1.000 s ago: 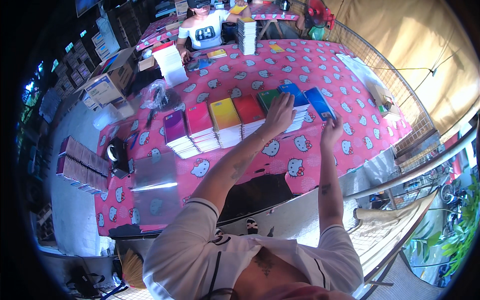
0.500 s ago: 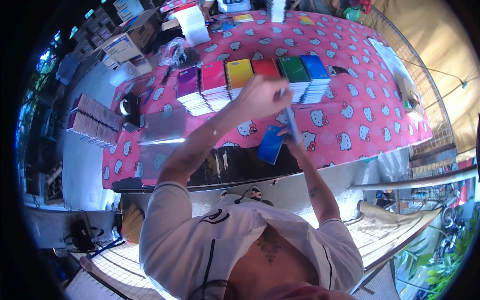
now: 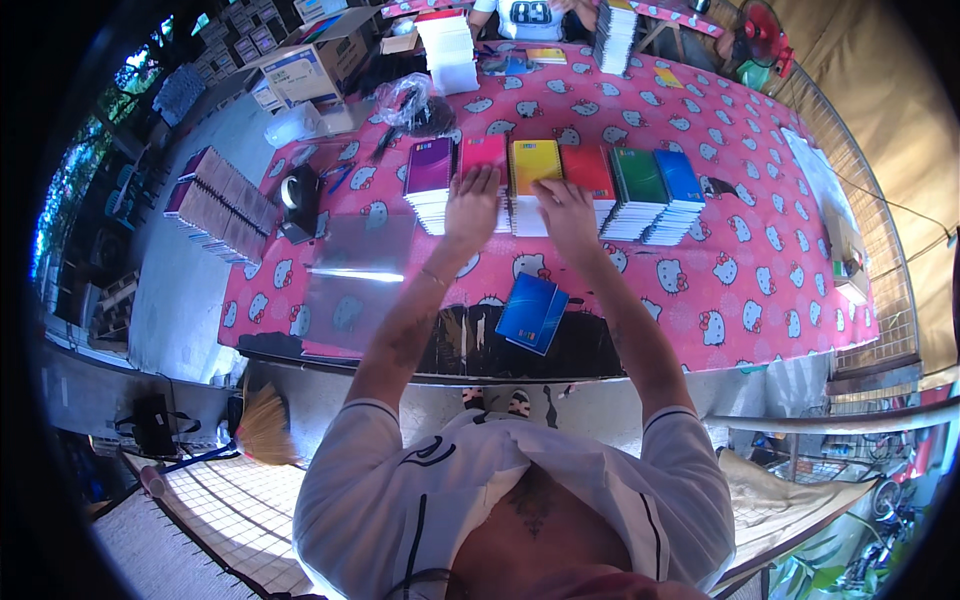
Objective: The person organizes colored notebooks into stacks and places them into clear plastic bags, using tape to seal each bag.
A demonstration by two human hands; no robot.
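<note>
A row of spiral notebook stacks stands across the table: purple, pink, yellow, red, green and blue. My left hand rests on the front of the pink stack, fingers laid forward over its top. Over the front of the yellow and red stacks lies my right hand, its fingers apart and reaching toward the yellow cover. Neither hand holds a notebook. Between my forearms, a blue notebook lies slightly askew on another near the table's front edge.
A clear plastic sheet and a black tape dispenser lie at the left. Beyond are crumpled clear plastic, tall notebook stacks and a cardboard box. A person sits across the table; a red fan stands far right.
The blue notebooks that were in my hands now lie near the table's front edge. My left hand has moved left to the pink stack; my right hand has moved forward to the yellow and red stacks.
</note>
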